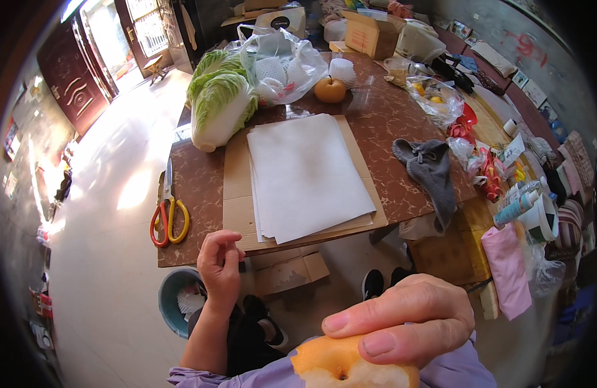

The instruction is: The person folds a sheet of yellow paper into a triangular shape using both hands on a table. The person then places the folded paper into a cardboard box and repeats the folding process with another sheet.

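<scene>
My right hand [405, 320] grips a bitten yellow-brown pear [322, 359] close to the camera; its white flesh shows and the bottom is cut off by the frame edge. Holding nothing, my left hand [219, 266] hovers by the near edge of the table, its fingers loosely curled and apart. Just beyond it lies a stack of white paper [308, 179] on a flat sheet of cardboard [237, 194]. A pair of scissors [169, 208] with red and yellow handles rests at the table's left edge. One whole pear [330, 89] stands at the back.
On the marbled brown table [390, 116] are a napa cabbage [220, 106], a plastic bag [284, 63] with foam nets, and a grey cloth [427, 165] over the right edge. Below are a waste bin [169, 300] and a cardboard box [288, 271]. A cluttered wooden bench [453, 228] runs along the right.
</scene>
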Demonstrator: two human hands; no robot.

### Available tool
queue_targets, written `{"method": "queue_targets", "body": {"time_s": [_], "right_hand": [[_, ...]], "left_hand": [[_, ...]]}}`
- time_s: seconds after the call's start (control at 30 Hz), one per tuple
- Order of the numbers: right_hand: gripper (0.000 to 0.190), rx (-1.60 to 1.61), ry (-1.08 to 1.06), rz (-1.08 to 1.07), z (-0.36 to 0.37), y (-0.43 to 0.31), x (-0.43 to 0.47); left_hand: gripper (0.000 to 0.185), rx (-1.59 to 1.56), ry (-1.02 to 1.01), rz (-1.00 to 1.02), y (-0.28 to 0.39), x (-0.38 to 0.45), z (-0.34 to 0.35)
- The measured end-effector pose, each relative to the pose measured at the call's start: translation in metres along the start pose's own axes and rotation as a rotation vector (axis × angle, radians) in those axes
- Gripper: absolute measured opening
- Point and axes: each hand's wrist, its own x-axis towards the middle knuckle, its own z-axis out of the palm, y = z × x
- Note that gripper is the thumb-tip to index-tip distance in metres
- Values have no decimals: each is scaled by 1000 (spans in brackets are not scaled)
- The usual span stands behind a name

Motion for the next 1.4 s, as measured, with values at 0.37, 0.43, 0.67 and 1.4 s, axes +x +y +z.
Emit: {"method": "queue_targets", "body": {"time_s": [0.37, 0.43, 0.67, 1.4], "right_hand": [[96, 88, 103, 250, -30, 48, 0], [98, 139, 92, 275, -34, 46, 0], [87, 70, 430, 468, -60, 63, -3], [73, -955, 617, 629, -262, 222, -154]], "left_hand": [[21, -45, 9, -30, -2, 3, 4], [21, -26, -4, -33, -2, 4, 5], [20, -20, -30, -7, -6, 2, 5], [19, 7, -95, 47, -5, 2, 21]]}}
